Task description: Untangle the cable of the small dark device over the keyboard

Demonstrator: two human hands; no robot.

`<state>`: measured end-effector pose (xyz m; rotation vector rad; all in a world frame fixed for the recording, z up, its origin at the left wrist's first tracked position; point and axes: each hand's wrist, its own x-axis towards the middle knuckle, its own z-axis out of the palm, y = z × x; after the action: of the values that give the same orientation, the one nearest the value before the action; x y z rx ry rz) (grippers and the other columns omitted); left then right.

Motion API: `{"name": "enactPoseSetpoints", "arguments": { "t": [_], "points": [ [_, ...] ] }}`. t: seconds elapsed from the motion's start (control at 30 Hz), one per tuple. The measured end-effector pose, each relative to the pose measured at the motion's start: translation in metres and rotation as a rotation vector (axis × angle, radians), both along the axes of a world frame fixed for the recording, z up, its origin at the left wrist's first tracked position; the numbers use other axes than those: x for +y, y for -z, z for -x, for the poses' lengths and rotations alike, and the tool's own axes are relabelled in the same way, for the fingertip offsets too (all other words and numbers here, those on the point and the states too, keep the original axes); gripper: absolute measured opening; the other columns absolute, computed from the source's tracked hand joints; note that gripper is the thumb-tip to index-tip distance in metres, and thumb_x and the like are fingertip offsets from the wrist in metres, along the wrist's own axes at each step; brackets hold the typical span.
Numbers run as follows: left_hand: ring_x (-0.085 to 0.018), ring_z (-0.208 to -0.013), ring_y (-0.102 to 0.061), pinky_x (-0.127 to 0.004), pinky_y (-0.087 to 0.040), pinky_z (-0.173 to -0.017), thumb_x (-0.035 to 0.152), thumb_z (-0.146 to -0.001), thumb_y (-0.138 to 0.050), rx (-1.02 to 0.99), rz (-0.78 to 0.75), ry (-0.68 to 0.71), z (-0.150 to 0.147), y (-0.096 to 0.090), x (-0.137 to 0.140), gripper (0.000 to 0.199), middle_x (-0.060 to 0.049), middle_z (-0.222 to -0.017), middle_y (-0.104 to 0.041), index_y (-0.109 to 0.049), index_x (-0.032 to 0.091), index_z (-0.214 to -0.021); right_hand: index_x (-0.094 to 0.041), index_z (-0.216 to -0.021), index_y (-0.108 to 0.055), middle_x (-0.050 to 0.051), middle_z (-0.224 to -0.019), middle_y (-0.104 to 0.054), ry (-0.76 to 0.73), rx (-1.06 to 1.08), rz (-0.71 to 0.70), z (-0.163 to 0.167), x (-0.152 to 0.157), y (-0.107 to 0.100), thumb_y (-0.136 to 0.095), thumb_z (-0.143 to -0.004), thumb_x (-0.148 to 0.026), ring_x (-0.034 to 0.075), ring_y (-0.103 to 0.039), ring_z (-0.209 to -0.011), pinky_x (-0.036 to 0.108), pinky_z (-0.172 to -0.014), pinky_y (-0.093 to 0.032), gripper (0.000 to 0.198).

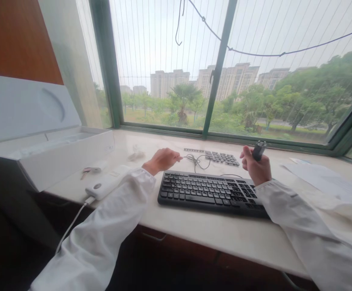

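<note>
And now gripping a dark handheld object in the right hand, with fingers curled fast round it, by the far right corner of the keyboard. Across to the left hand: pinching fingertips together beside the looped cable; cannot tell whether on anything. Best to keep the keyboard flat on the counter, go gently over the bare-looking sockets at right, and leave the loose keycaps undisturbed on the far side.
</note>
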<state>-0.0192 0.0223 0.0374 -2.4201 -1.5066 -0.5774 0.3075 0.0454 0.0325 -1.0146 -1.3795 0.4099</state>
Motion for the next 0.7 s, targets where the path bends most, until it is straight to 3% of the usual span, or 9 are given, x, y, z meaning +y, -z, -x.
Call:
{"name": "enactPoseSetpoints", "arguments": {
  "t": [0.1,0.23,0.33,0.43,0.6,0.7],
  "points": [
    [-0.019,-0.069,-0.064,-0.028,-0.043,-0.066,0.041,-0.094,-0.041,-0.063,-0.030,0.148,-0.006,0.006,-0.001,0.039,-0.005,-0.074,-0.071,-0.072,0.020,-0.084,-0.021,-0.060,-0.044,-0.009,-0.042,-0.031,-0.386,0.500,0.141,0.037,-0.007,-0.009,-0.063,-0.073,-0.061,0.006,-0.022,-0.036,0.023,-0.037,-0.019,0.046],
    [-0.016,-0.067,-0.064,-0.025,-0.043,-0.066,0.038,-0.096,-0.038,-0.139,-0.075,0.268,-0.019,0.014,-0.003,0.039,-0.004,-0.074,-0.071,-0.072,0.020,-0.090,-0.020,-0.062,-0.046,-0.008,-0.044,-0.037,-0.674,0.787,0.293,0.092,-0.010,-0.016,-0.066,-0.075,-0.055,0.005,-0.027,-0.038,0.019,-0.036,-0.024,0.043],
    [-0.016,-0.064,-0.064,-0.024,-0.043,-0.064,0.042,-0.095,-0.040,-0.187,-0.082,0.281,-0.024,0.018,-0.004,0.039,-0.004,-0.070,-0.070,-0.071,0.019,-0.091,-0.019,-0.062,-0.046,-0.006,-0.048,-0.042,-0.766,0.870,0.300,0.127,-0.007,-0.012,-0.065,-0.075,-0.054,0.006,-0.039,-0.043,0.019,-0.043,-0.036,0.042],
    [-0.015,-0.061,-0.063,-0.024,-0.043,-0.063,0.048,-0.091,-0.046,-0.193,-0.052,0.301,-0.024,0.019,-0.004,0.039,-0.004,-0.066,-0.068,-0.071,0.018,-0.094,-0.020,-0.062,-0.047,-0.006,-0.050,-0.044,-0.804,0.908,0.277,0.148,-0.003,-0.002,-0.067,-0.073,-0.055,0.007,-0.044,-0.047,0.020,-0.047,-0.040,0.041],
    [-0.014,-0.058,-0.061,-0.023,-0.041,-0.060,0.045,-0.092,-0.044,-0.162,-0.070,0.316,-0.023,0.019,-0.004,0.040,-0.005,-0.066,-0.068,-0.068,0.015,-0.081,-0.020,-0.060,-0.046,-0.005,-0.051,-0.045,-0.916,0.949,0.343,0.153,-0.005,0.009,-0.061,-0.077,-0.058,0.008,-0.046,-0.049,0.022,-0.052,-0.042,0.044],
    [-0.014,-0.057,-0.060,-0.023,-0.039,-0.057,0.037,-0.095,-0.040,-0.118,-0.083,0.313,-0.024,0.019,-0.005,0.034,-0.004,-0.067,-0.067,-0.066,0.016,-0.089,-0.020,-0.060,-0.045,-0.005,-0.052,-0.045,-0.959,1.030,0.373,0.151,-0.008,0.009,-0.057,-0.079,-0.058,0.008,-0.046,-0.050,0.022,-0.052,-0.042,0.045]
  ]
}}
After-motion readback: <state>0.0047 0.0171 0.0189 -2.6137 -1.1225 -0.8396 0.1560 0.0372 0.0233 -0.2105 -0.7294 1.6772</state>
